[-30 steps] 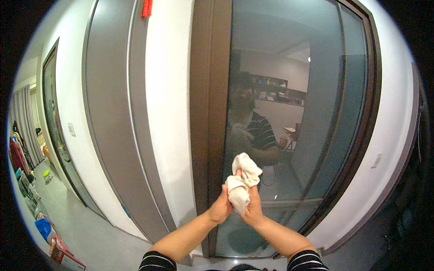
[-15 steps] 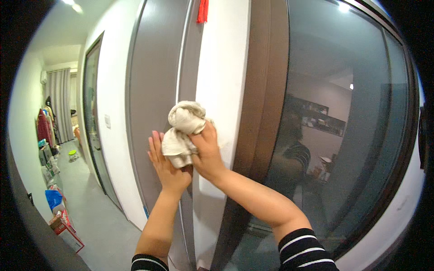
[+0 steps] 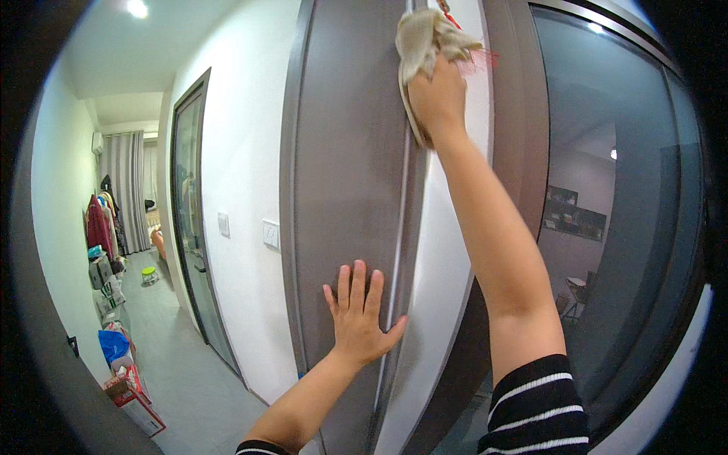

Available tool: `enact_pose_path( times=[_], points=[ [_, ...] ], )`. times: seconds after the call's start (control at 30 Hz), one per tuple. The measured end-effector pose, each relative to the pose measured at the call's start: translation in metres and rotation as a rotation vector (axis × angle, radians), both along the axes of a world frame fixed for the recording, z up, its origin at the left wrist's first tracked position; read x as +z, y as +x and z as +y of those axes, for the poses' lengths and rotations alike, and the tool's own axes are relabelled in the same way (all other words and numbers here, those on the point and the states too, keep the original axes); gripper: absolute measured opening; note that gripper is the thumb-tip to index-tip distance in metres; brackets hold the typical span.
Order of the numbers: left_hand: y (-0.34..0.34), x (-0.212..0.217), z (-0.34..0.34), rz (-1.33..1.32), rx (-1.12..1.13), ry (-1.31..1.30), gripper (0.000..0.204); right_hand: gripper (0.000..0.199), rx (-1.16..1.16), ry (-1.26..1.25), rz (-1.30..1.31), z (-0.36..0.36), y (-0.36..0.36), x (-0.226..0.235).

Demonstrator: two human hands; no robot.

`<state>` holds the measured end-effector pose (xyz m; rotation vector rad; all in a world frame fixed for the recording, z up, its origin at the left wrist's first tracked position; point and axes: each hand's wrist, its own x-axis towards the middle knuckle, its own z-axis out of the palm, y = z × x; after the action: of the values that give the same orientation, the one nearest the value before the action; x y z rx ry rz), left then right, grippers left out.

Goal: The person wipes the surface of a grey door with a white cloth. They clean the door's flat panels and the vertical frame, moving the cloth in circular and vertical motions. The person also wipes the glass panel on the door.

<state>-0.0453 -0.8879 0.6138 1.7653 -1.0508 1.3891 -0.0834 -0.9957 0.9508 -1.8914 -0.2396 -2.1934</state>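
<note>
My right hand [image 3: 437, 98] is raised high and closed on a cream cloth [image 3: 425, 42], which lies against the upper right edge of a grey-brown door panel [image 3: 345, 152]. Part of the cloth hangs below the hand along the door's edge strip. A red tassel [image 3: 452, 17] shows behind the cloth, partly covered by it. Lower down, my left hand [image 3: 358, 318] rests flat on the same panel, fingers spread, holding nothing.
To the right stands a dark-framed glass door [image 3: 607, 189] with reflections. White wall switches [image 3: 271, 233] sit left of the panel. A hallway runs off at the left, with a red-and-white box [image 3: 140, 413], a blue bag [image 3: 114, 345] and hanging clothes [image 3: 98, 224] along its wall.
My right hand has carried the cloth up the door edge to the tassel. My left hand, close beside the cloth before, now lies well below it with fingers spread. The view has shifted.
</note>
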Motion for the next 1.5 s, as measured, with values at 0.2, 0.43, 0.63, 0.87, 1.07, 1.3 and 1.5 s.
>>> enact_pose_path(
  times=[0.2, 0.43, 0.63, 0.87, 1.07, 1.3, 1.5],
  points=[
    [0.059, -0.011, 0.039, 0.161, -0.036, -0.085, 0.102, 0.035, -0.515, -0.598, 0.041, 0.027, -0.009, -0.174],
    [0.079, -0.018, 0.044, 0.025, 0.018, -0.117, 0.096, 0.033, -0.97, -0.721, 0.106, 0.067, 0.032, 0.015],
    [0.091, -0.022, 0.041, -0.022, 0.001, -0.149, 0.098, 0.05, -0.909, -0.199, 0.095, 0.113, 0.025, 0.111],
    [0.095, -0.024, 0.049, 0.024, -0.027, -0.083, 0.091, 0.035, -1.046, -0.947, 0.203, 0.129, 0.117, 0.032],
    [0.101, 0.016, 0.066, -0.042, -0.085, -0.007, 0.089, 0.035, -0.97, -0.58, 0.109, 0.109, 0.096, 0.117],
    [0.133, 0.056, 0.08, -0.053, -0.051, -0.066, 0.084, 0.041, -0.944, 0.083, 0.285, 0.161, 0.032, 0.158],
    [0.131, 0.058, 0.074, -0.066, -0.097, -0.06, 0.085, 0.049, -1.11, 0.144, -0.004, 0.151, 0.062, 0.194]
  ],
)
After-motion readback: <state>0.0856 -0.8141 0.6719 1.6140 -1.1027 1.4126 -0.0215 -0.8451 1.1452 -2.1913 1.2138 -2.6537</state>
